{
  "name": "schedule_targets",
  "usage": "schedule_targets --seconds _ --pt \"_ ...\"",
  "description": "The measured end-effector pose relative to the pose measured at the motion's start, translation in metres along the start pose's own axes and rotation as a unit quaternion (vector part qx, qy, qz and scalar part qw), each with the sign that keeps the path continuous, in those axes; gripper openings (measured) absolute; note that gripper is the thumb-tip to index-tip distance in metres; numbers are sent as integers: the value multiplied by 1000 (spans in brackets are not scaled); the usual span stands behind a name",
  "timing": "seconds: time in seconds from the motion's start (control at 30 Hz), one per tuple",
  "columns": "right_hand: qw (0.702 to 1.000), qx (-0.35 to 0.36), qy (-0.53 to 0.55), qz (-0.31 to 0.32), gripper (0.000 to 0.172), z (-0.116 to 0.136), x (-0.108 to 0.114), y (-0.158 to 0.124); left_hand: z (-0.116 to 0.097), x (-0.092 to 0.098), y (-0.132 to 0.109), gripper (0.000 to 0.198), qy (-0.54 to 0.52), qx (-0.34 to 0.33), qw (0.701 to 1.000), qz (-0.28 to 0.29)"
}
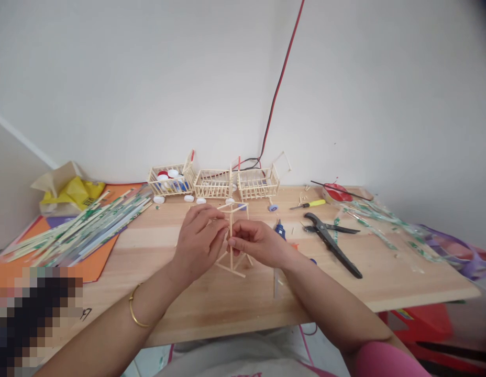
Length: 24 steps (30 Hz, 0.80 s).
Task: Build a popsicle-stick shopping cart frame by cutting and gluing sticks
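Observation:
Near the middle of the table, my left hand point(199, 241) and my right hand point(261, 243) meet at a small frame of thin wooden sticks point(232, 268). Fingers of both hands are pinched around its upright stick, which partly hides behind them. The frame's lower bars spread out below my hands, and its upper bars show just above. Beyond it stand three small stick-built carts: a left one point(151, 183) holding white, red and blue caps, a middle one point(213, 195) and a right one point(258, 192). Blue wheels point(273, 208) lie close by.
Bundled wrapped sticks point(89, 225) lie on an orange sheet point(103, 264) at left, beside a yellow bag point(76, 193). To the right are black-handled cutters point(337, 251), a yellow screwdriver point(313, 204), a blue-capped glue bottle point(280, 229), a red dish point(337, 192) and torn wrappers point(372, 228).

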State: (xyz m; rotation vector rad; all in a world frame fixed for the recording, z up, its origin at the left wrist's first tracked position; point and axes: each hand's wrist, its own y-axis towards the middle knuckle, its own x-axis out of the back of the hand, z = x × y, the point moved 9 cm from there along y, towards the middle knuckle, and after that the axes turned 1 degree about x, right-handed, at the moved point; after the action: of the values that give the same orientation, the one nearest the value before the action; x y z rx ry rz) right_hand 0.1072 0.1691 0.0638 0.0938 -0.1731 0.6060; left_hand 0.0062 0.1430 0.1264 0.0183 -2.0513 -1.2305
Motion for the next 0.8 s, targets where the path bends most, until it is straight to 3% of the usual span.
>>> schedule_targets --seconds 0.27,0.8 --pt "1000 -4 20 2 22 -4 1 1 1 -4 -3 14 18 -18 1000 9" --pt "1000 -8 8 -4 29 0 3 0 5 -1 -3 14 -25 10 1000 -9"
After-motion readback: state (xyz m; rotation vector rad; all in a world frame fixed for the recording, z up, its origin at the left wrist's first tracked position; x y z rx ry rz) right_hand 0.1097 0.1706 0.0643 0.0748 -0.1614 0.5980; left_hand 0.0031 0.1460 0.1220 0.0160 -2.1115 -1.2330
